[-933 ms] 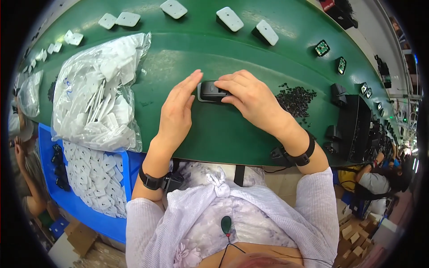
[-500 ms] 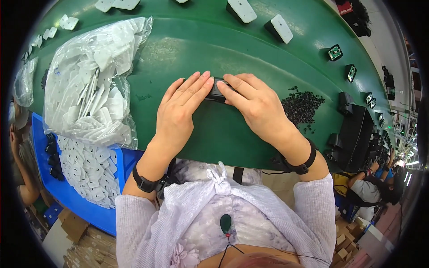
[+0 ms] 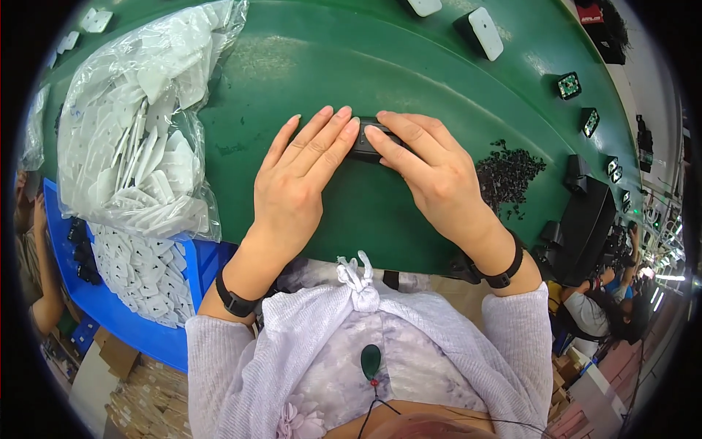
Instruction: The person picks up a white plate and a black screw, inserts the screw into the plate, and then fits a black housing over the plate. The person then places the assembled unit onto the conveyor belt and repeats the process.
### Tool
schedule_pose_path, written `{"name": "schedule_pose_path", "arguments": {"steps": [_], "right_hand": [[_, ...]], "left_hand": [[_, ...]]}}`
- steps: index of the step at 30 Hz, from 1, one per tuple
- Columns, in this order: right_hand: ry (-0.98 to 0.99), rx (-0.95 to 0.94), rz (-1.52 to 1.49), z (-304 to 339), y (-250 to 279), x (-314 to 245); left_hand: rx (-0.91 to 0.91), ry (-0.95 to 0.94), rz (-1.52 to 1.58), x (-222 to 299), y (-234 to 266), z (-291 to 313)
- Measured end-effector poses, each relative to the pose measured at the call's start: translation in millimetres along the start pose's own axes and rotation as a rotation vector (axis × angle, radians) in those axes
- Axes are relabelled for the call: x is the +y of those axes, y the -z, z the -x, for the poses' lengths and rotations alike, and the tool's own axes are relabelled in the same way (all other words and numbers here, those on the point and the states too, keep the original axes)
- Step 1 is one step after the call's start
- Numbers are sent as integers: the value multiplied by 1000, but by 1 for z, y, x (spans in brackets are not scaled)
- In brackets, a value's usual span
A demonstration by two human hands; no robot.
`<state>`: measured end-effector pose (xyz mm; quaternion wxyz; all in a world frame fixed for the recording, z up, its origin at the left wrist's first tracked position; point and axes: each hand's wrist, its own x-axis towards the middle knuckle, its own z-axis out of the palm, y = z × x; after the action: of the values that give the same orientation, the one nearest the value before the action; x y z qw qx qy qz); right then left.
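Note:
A small black plastic case [image 3: 368, 147] lies on the green work surface [image 3: 358, 212] in front of me, held between my two hands. My left hand [image 3: 292, 179] has its fingers stretched over the case's left end, the outer ones reaching past it; its thumb is hidden. From the right, my right hand [image 3: 437, 179] grips the case, one fingertip on top and another digit at the near side. Both hands cover much of the case, so its ends are hidden. Right of my right hand lies a loose pile of small black pieces [image 3: 506, 175].
At left, a clear plastic bag [image 3: 139, 132] full of white plates lies above a blue bin [image 3: 131, 322] of similar plates. Black cases with white plates [image 3: 482, 34] stand at the far side. Housings with green circuit boards [image 3: 568, 85] and a black box [image 3: 587, 230] sit at right.
My hands stay on the black case, with only slight finger shifts. The view has shifted slightly, so the bag appears farther left and the small black pieces farther right.

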<state>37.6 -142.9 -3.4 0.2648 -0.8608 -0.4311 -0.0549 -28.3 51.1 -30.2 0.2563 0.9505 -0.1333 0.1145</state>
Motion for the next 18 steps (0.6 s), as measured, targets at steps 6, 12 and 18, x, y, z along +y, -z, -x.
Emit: {"name": "schedule_pose_path", "arguments": {"steps": [6,12,18], "right_hand": [[-79,37,-112,-1,0,7],[-543,7,-1100,-20,16,17],[-541,142,-1138,-4,12,-17]], "left_hand": [[18,10,-51,12,0,-6],[40,255,453,9,1,-19],[-11,602,1346,26,-7,-7]]}}
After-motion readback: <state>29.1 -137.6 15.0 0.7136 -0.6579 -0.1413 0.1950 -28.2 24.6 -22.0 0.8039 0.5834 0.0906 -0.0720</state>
